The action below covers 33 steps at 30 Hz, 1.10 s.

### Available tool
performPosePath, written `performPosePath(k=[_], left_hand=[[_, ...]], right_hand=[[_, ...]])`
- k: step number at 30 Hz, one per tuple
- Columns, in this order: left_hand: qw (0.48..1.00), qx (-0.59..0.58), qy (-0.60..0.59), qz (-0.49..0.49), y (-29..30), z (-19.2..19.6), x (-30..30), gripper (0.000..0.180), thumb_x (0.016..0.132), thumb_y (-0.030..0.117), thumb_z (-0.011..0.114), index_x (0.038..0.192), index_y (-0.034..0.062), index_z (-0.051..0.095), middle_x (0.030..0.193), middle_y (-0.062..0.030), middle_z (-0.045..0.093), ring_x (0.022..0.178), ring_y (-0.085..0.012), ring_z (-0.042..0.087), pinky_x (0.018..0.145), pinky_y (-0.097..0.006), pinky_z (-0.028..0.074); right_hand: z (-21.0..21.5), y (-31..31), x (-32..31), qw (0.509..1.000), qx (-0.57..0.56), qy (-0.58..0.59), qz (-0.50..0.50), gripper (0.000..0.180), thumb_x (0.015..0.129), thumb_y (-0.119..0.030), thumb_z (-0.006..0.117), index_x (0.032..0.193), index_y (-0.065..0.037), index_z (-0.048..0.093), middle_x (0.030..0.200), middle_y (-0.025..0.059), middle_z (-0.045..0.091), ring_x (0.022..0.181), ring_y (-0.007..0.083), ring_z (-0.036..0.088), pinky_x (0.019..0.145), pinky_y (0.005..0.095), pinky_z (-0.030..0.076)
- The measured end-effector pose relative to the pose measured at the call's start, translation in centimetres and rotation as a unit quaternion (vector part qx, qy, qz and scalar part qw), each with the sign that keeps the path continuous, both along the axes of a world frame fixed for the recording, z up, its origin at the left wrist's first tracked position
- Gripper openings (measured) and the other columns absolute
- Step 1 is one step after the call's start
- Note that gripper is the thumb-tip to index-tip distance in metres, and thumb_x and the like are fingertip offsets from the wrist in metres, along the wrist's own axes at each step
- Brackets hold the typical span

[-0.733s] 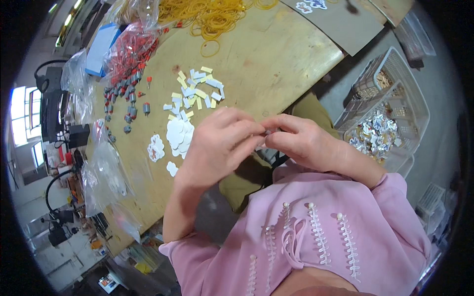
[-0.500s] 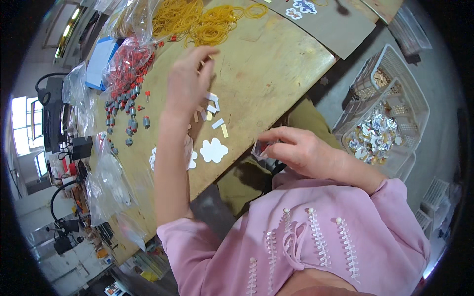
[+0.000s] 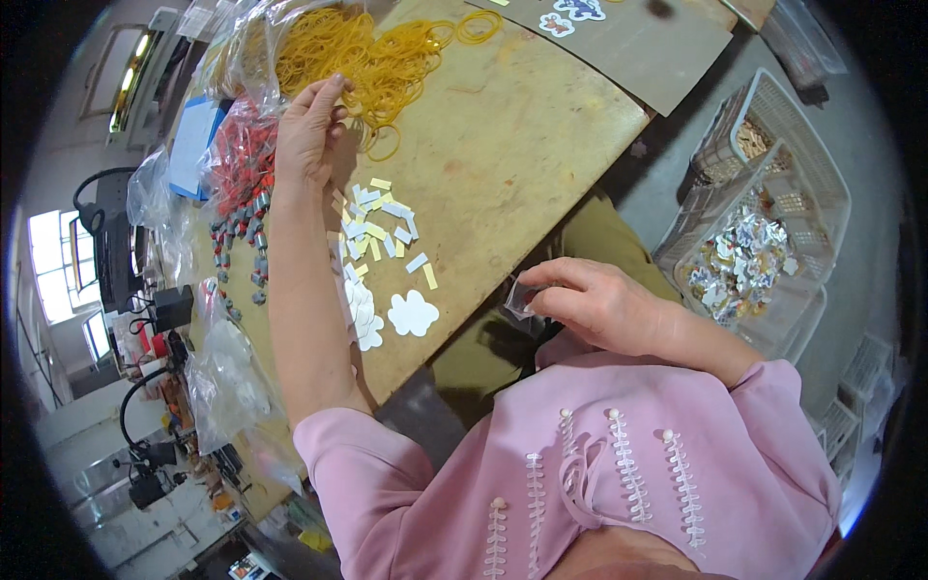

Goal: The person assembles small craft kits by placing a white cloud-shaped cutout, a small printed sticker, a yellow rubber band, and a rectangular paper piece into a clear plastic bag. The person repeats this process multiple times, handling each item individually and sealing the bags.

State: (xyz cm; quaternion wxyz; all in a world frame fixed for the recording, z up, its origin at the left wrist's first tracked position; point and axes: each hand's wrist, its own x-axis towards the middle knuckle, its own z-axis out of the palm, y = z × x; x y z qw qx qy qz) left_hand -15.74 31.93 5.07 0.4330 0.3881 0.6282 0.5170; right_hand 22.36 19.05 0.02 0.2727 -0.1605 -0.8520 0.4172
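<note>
Scene: we look down on a wooden worktable (image 3: 522, 145) that fills the upper middle of the frame, with a pink-sleeved person at the lower edge.
Left hand: our left hand (image 3: 311, 130) stretches to the upper left of the frame, fingers loosely curled, fingertips touching the heap of yellow rubber bands (image 3: 387, 58); we cannot tell whether a band is pinched between them.
Right hand: our right hand (image 3: 599, 304) sits right of centre, just off the table's near edge, fingers pinched around a small clear packet (image 3: 519, 298).
Paper pieces: small white and yellow strips (image 3: 387, 217) lie scattered at centre left, beside the left forearm.
Cut-outs: white cloud-shaped cut-outs (image 3: 413, 314) lie below the strips, near the table edge.
Small parts: red and grey pieces (image 3: 242, 208) spread along the left, just beside the left wrist.
Baskets: pale plastic baskets (image 3: 773, 193) at the right hold shiny packets.
</note>
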Motion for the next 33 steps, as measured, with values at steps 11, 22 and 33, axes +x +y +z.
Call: performPosePath(k=[11, 22, 33], left_hand=[[0.959, -0.048, -0.275, -0.053, -4.7, -0.4, -1.3, 0.02, 0.103, 0.007, 0.069, 0.121, -0.0019, 0.07, 0.113, -0.0148, 0.076, 0.09, -0.013, 0.075, 0.073, -0.021, 0.065], [0.994, -0.05, -0.085, -0.039, -6.3, -0.3, 0.1, 0.021, 0.1, 0.013, 0.076, 0.118, 0.0006, 0.076, 0.105, -0.0081, 0.079, 0.079, -0.0094, 0.075, 0.063, -0.019, 0.061], [0.999, -0.007, -0.004, 0.032, -6.5, -0.5, -0.2, 0.019, 0.103, 0.016, 0.073, 0.114, 0.0022, 0.077, 0.103, -0.0081, 0.08, 0.071, -0.0074, 0.072, 0.058, -0.017, 0.056]], right_hand=[[0.0, -0.4, -0.3, 0.999, -0.003, -0.006, 0.036, 0.031, 0.079, -0.003, 0.077, 0.107, -0.002, 0.064, 0.129, 0.0188, 0.065, 0.116, 0.0387, 0.067, 0.094, 0.0445, 0.059], [-0.2, -1.0, -0.6, 1.0, -0.007, -0.008, 0.026, 0.018, 0.084, -0.001, 0.071, 0.1, -0.001, 0.063, 0.126, 0.0199, 0.067, 0.112, 0.0384, 0.069, 0.091, 0.0443, 0.06], [-0.7, -1.0, -0.4, 1.0, -0.003, -0.011, 0.021, 0.019, 0.084, -0.002, 0.07, 0.102, -0.002, 0.065, 0.125, 0.0181, 0.067, 0.112, 0.0373, 0.069, 0.092, 0.0441, 0.06]])
